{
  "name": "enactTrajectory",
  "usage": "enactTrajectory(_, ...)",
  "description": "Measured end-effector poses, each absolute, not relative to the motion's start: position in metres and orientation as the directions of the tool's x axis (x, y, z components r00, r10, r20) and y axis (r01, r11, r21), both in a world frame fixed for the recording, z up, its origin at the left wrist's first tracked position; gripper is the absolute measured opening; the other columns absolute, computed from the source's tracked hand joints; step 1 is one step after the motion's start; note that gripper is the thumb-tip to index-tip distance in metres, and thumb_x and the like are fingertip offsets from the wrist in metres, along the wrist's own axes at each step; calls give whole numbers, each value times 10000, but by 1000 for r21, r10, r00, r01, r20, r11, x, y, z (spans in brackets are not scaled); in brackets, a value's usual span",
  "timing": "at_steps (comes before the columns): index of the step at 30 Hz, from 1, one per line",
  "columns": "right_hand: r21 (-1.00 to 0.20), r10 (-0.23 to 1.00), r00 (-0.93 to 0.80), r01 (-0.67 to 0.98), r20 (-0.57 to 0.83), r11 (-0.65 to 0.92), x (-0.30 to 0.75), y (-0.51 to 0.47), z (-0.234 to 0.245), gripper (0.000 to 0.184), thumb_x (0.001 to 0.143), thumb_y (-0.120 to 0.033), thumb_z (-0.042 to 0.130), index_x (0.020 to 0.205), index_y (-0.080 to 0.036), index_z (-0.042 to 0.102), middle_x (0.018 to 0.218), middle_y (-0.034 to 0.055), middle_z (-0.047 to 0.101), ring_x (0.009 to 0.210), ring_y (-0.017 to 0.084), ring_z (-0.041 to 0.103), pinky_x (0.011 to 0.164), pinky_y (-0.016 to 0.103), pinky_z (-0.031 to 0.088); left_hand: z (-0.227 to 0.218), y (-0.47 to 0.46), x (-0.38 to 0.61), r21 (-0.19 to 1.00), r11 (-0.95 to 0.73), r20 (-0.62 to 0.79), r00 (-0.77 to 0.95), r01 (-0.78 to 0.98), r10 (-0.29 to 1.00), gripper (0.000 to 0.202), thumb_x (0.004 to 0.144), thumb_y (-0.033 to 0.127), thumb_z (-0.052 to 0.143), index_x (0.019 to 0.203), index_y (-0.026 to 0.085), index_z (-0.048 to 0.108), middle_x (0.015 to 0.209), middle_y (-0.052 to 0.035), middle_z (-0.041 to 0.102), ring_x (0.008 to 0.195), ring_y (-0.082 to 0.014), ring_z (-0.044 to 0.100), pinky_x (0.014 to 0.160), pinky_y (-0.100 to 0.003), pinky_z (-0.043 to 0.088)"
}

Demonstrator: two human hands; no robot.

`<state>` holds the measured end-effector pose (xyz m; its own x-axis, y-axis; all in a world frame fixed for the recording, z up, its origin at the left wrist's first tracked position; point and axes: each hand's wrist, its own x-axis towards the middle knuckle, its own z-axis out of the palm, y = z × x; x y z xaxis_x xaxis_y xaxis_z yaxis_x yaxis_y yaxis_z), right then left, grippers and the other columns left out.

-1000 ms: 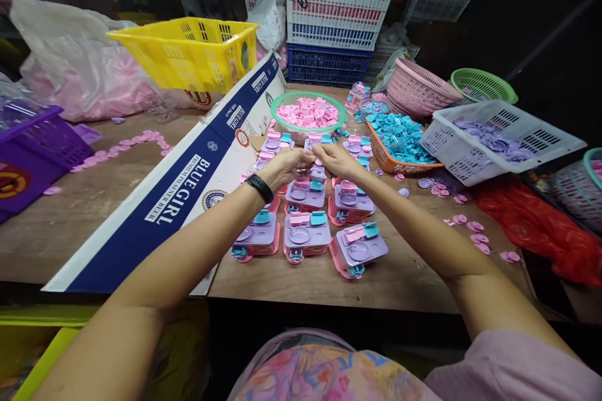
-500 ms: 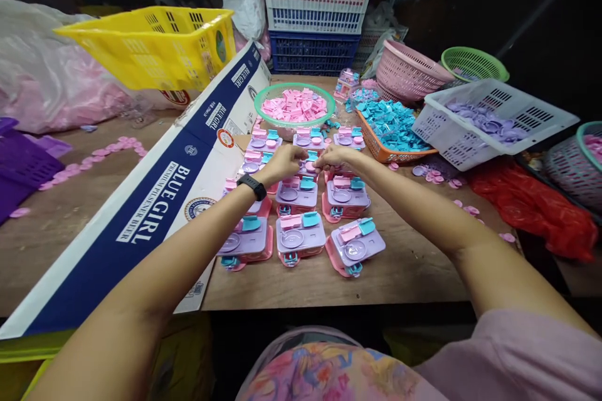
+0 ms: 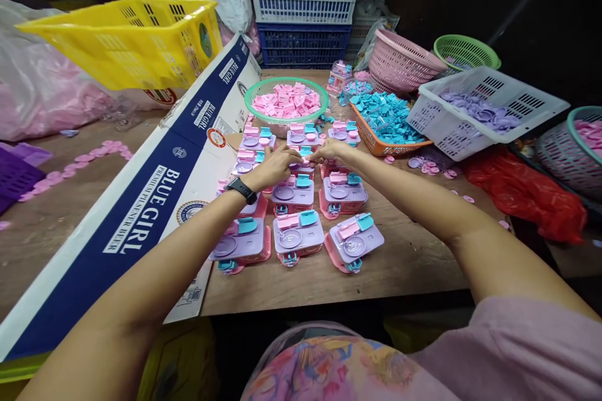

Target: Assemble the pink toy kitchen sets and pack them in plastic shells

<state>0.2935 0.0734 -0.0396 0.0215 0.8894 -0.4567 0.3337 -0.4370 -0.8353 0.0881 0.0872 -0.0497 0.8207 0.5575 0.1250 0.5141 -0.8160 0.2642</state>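
Observation:
My left hand (image 3: 277,166), with a black watch (image 3: 243,190) on the wrist, reaches over the middle of the rows of toys. Its fingers are somewhat spread, and the fingertips touch a lilac-topped toy (image 3: 306,151) with pink and blue parts. From the other side my right hand (image 3: 330,151) meets the same toy, its fingers bent and pressed together. Whatever small piece lies between those fingers is hidden. Nearer me stand similar box-shaped toys, among them a front middle one (image 3: 301,237) and a tilted front right one (image 3: 358,243), each with a round lilac dish on top.
Behind the toys is a green-rimmed basket (image 3: 248,99) of pink pieces. On the right are an orange basket (image 3: 376,149) of blue pieces and a white basket (image 3: 435,125) of lilac pieces. A printed cardboard sheet (image 3: 188,156) slants along the left, beside a yellow basket (image 3: 136,44).
The left hand has gone from a tight pinch to more spread fingers over the toy. My right hand stays at the same toy. The whole view has shifted slightly.

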Motion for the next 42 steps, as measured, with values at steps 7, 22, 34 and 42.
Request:
enactTrajectory(7,-886,938,73,310,-340,-346,289,68,-46,280,702,-54,872,552,-102,640,478,59,647,356,37,404,310,138,293,-46,83,87,281,-816,108,828,505,550,685,719,-38,432,1262,251,733,1395,-99,672,1282,-327,498,936,-518,297)
enactTrajectory(22,-842,941,70,427,-332,-329,296,63,-48,391,831,-233,832,528,-146,602,430,7,583,332,53,372,324,179,237,-25,91,93,241,-793,-35,822,559,569,549,722,11,469,1089,256,794,1241,-83,743,1264,-346,529,994,-553,349)
enactTrajectory(34,-905,913,383,-424,-144,36,300,34,-27,174,1028,-179,506,867,-192,570,828,-8,646,764,91,638,725,164,515,-16,31,180,993,-110,77,473,42,878,450,613,427,925,764,164,593,661,3,616,618,-123,593,618,-251,469)
enactTrajectory(42,-993,965,238,-10,113,119,356,16,-20,283,910,-464,704,948,-188,652,952,21,690,916,131,645,804,208,521,5,45,212,966,253,-202,472,-47,858,315,635,250,898,730,145,617,650,-16,643,613,-128,646,701,-309,566)
